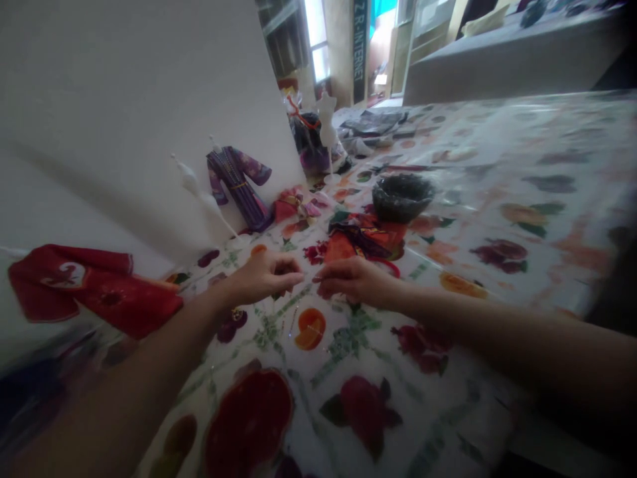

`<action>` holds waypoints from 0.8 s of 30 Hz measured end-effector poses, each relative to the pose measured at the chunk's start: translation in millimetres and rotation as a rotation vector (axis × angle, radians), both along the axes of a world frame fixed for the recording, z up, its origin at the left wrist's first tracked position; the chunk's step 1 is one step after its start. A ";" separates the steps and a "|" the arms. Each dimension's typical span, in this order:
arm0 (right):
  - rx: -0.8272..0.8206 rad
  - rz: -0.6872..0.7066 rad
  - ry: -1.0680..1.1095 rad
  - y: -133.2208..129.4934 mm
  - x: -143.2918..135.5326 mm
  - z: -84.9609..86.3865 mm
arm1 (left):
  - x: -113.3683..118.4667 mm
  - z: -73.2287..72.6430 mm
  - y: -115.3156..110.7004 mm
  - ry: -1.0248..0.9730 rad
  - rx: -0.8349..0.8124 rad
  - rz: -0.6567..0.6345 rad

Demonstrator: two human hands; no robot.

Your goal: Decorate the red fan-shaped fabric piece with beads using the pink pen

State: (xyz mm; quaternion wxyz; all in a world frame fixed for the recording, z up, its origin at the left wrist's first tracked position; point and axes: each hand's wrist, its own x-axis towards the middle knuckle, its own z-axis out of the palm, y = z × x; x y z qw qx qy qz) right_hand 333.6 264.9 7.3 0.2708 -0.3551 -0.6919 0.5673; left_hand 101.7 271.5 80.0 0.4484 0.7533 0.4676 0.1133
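My left hand [271,273] and my right hand [354,282] face each other low over the fruit-print tablecloth [303,382], fingertips a small gap apart. Both have thumb and fingers drawn together in a pinch; whatever they hold is too small or blurred to name. Just below them are short thin strands of tiny shiny beads [293,322], near a printed orange; whether they connect to my fingers I cannot tell. Behind my right hand lies a bundle of orange, black and green patterned fabric [365,234], with a red ring-like edge [391,267] beside the wrist.
A dark bowl [403,197] wrapped in clear plastic stands beyond the fabric. Along the white wall at left are a small red robe [107,285], a bare white stand [199,189], a purple robe [241,182] and pink fabric [298,202]. A white mini mannequin [327,123] stands farther back.
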 end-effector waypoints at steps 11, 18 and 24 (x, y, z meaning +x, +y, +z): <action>0.736 -0.117 -0.443 18.5 8.4 -8.9 | -5.4 -33.0 28.3 -0.074 0.010 0.047; 0.943 0.024 -0.610 25.0 8.3 -18.0 | -8.5 -59.6 46.8 -0.045 0.251 0.013; 1.081 0.119 -0.710 26.9 10.5 -20.2 | -4.2 -66.5 50.0 0.078 0.622 -0.135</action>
